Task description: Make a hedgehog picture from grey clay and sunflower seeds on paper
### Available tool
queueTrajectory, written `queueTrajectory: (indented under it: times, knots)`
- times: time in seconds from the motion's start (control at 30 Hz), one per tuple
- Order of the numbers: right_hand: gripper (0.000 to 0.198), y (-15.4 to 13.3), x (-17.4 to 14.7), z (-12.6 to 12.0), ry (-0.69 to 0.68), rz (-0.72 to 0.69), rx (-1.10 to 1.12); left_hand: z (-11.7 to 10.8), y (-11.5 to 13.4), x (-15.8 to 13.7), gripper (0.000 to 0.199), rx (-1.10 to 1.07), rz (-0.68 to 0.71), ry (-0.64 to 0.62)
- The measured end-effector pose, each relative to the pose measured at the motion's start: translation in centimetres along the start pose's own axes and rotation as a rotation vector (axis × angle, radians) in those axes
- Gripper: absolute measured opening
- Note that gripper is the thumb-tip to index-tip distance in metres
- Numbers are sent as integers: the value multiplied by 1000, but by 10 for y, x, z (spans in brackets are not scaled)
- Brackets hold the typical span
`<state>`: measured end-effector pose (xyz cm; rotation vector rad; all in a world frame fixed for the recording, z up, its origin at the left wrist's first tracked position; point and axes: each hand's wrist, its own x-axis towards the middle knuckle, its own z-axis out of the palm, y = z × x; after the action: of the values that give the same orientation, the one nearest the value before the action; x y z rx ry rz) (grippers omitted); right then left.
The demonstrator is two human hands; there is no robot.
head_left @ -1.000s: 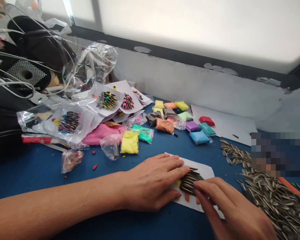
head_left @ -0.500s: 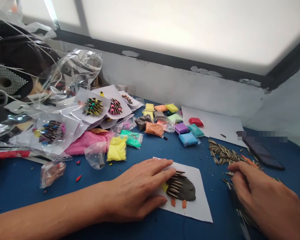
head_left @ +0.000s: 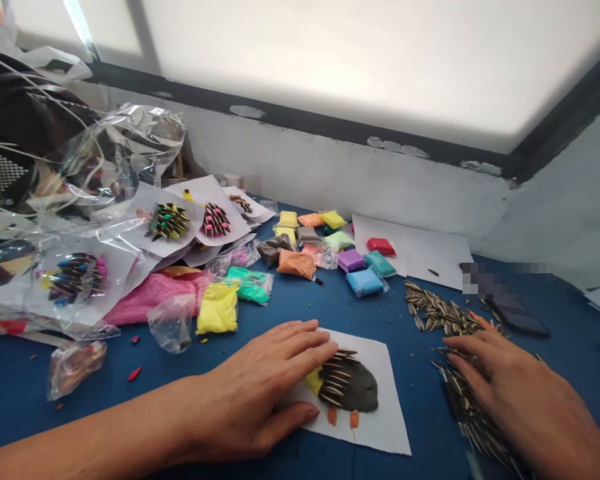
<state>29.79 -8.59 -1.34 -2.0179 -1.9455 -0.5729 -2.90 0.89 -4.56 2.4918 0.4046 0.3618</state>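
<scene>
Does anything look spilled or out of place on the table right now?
Some small strays: a red teardrop-shaped piece lies loose on the blue tabletop, outside any packet, and one dark seed sits on the back white sheet, apart from the seed pile.

Craft corner: clay packets [head_left: 351, 261], seeds [head_left: 444, 315]

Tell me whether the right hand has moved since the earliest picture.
Yes: the right hand moved rightward, from the dark clay to the seed pile.
</scene>
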Motion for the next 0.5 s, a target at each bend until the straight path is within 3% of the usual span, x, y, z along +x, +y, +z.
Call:
queueTrajectory:
  times: [0.3, 0.5]
  knots:
    - [33, 3, 7, 4, -177, 51, 52, -5, 3, 4, 67, -60, -23, -2]
    - [29, -7, 10, -3, -166, 145, 57, -6, 6, 4, 68, -38, -29, -12]
